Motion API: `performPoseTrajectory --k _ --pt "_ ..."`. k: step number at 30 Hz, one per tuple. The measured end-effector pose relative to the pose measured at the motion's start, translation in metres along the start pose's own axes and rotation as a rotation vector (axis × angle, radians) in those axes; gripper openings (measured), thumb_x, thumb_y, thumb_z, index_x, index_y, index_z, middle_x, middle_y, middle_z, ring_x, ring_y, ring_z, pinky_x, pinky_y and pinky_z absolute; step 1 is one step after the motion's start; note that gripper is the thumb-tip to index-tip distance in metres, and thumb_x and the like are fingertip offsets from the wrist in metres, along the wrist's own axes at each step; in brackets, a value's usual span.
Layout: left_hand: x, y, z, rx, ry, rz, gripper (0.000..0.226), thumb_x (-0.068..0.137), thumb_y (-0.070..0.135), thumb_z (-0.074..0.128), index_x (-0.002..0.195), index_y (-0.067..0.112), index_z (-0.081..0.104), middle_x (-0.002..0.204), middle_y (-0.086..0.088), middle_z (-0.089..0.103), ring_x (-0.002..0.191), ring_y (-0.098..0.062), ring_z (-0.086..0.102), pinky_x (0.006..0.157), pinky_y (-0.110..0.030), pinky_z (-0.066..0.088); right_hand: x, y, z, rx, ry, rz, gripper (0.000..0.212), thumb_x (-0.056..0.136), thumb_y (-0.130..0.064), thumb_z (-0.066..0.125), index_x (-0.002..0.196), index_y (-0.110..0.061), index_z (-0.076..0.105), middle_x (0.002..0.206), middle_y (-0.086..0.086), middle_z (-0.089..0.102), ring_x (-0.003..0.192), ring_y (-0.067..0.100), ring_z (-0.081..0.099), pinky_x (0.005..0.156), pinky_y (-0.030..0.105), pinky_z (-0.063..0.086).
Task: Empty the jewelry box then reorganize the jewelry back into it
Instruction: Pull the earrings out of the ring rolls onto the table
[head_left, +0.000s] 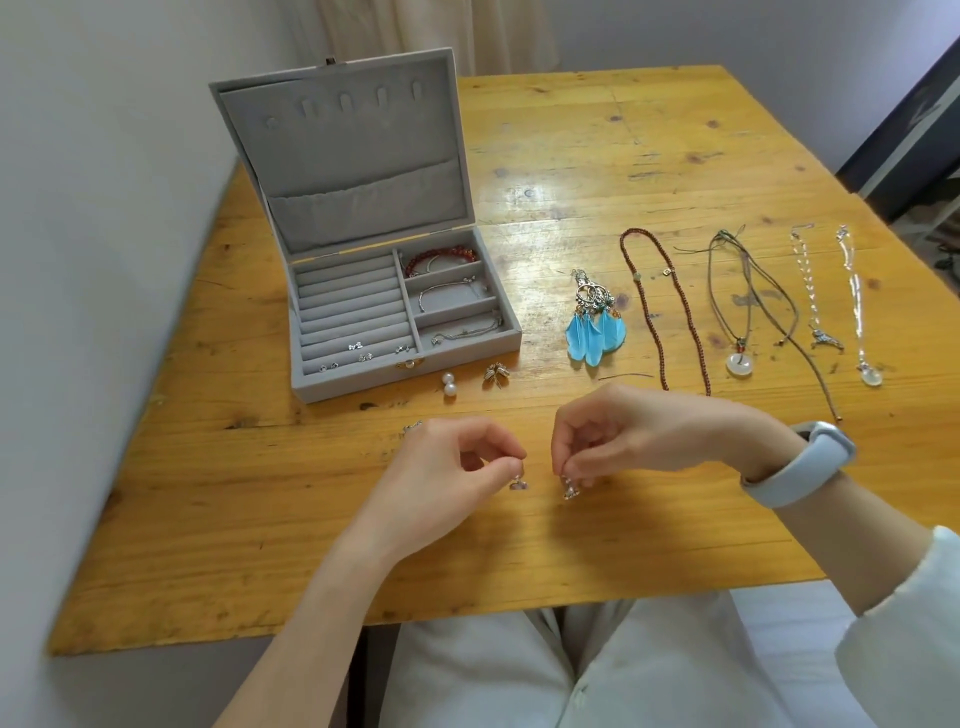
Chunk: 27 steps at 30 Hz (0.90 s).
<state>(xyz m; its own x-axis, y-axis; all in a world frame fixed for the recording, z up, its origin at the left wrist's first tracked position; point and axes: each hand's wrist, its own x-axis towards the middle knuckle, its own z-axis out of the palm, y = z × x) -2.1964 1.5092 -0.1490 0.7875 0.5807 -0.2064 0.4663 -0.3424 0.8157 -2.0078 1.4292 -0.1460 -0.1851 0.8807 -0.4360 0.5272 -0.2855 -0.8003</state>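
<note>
Head view. My left hand (457, 467) pinches 1 small silver earring (155, 485) at its fingertips; my right hand (623, 436) pinches a matching earring (568, 490). Both hang just above the wooden table (571, 171). The grey jewelry box (363, 291) stands open beyond my left hand, bracelets in its 3 right compartments, studs in the ring rolls. Before it lie 2 pearls (449, 385); to the right, blue feather earrings (595, 322) and 5 necklaces.
</note>
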Motion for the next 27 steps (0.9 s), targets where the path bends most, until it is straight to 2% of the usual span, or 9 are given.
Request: performPoseTrajectory --k 2,7,11,14,17,21,23,25,27 --pt "0.001 -0.002 0.002 0.049 0.015 -0.018 0.006 0.083 0.022 0.065 0.082 0.027 0.067 0.075 0.013 0.066 0.070 0.004 0.056 0.061 -0.006 0.040 0.004 0.000 0.003 -0.058 0.033 0.011 0.008 0.086 -0.013 0.060 0.083 -0.021 0.063 0.079 -0.006 0.066 0.068 -0.001 0.058 0.065 0.013 0.046" --pt "0.005 -0.003 0.009 0.170 0.071 -0.008 0.006 0.085 0.026 0.063 0.084 0.032 0.065 0.075 0.019 0.062 0.073 0.000 0.055 0.067 -0.013 0.042 0.012 0.004 0.008 -0.223 0.235 -0.013 0.008 0.086 -0.014 0.059 0.087 -0.020 0.063 0.082 -0.011 0.065 0.072 -0.005 0.056 0.064 0.007 0.041" --pt "0.010 -0.003 0.011 0.181 0.101 0.006 0.007 0.085 0.026 0.063 0.085 0.032 0.066 0.078 0.020 0.063 0.077 0.000 0.057 0.074 -0.023 0.047 0.014 0.004 0.009 -0.243 0.300 -0.056 0.010 0.087 -0.013 0.057 0.088 -0.022 0.061 0.081 -0.012 0.062 0.072 -0.005 0.054 0.065 0.007 0.040" --pt "0.011 -0.003 0.009 0.127 0.064 0.002 0.007 0.085 0.024 0.063 0.083 0.030 0.065 0.078 0.016 0.065 0.077 0.000 0.058 0.073 -0.017 0.047 0.011 0.003 0.005 -0.155 0.167 -0.009 0.008 0.087 -0.014 0.057 0.087 -0.021 0.060 0.083 -0.006 0.067 0.075 0.000 0.060 0.071 0.015 0.048" --pt "0.008 -0.004 0.006 0.072 0.030 -0.007 0.008 0.086 0.021 0.062 0.084 0.028 0.064 0.079 0.013 0.067 0.078 0.001 0.060 0.071 -0.011 0.045 0.003 -0.002 0.001 -0.015 0.014 0.014 0.009 0.086 -0.016 0.059 0.083 -0.024 0.062 0.080 -0.006 0.069 0.077 0.011 0.063 0.075 0.033 0.050" --pt "0.006 -0.006 0.006 0.105 0.025 -0.023 0.008 0.088 0.021 0.059 0.088 0.029 0.061 0.082 0.013 0.068 0.082 -0.001 0.061 0.071 -0.009 0.043 0.002 -0.004 0.003 -0.035 -0.060 0.063 0.011 0.085 -0.015 0.059 0.080 -0.024 0.062 0.077 -0.004 0.070 0.075 0.016 0.064 0.074 0.038 0.050" --pt "0.006 -0.005 0.007 0.114 0.024 -0.030 0.007 0.089 0.022 0.058 0.088 0.029 0.061 0.083 0.013 0.068 0.084 -0.002 0.061 0.078 -0.016 0.045 0.006 -0.004 0.007 -0.104 -0.027 0.089 0.013 0.086 -0.014 0.057 0.079 -0.024 0.060 0.072 -0.009 0.068 0.066 0.011 0.063 0.070 0.033 0.051" --pt "0.006 -0.004 0.010 0.116 0.015 -0.035 0.007 0.090 0.022 0.057 0.089 0.028 0.060 0.085 0.013 0.068 0.085 -0.002 0.060 0.081 -0.021 0.046 0.007 -0.005 0.008 -0.136 0.010 0.097 0.014 0.087 -0.013 0.055 0.078 -0.023 0.058 0.062 -0.018 0.064 0.057 0.006 0.059 0.060 0.020 0.045" --pt "0.006 -0.004 0.012 0.131 0.014 -0.034 0.007 0.090 0.022 0.056 0.090 0.029 0.058 0.086 0.012 0.067 0.085 -0.001 0.059 0.082 -0.021 0.046 0.007 -0.006 0.009 -0.138 0.032 0.104 0.014 0.088 -0.012 0.054 0.078 -0.021 0.057 0.064 -0.019 0.063 0.053 0.006 0.058 0.054 0.012 0.039"
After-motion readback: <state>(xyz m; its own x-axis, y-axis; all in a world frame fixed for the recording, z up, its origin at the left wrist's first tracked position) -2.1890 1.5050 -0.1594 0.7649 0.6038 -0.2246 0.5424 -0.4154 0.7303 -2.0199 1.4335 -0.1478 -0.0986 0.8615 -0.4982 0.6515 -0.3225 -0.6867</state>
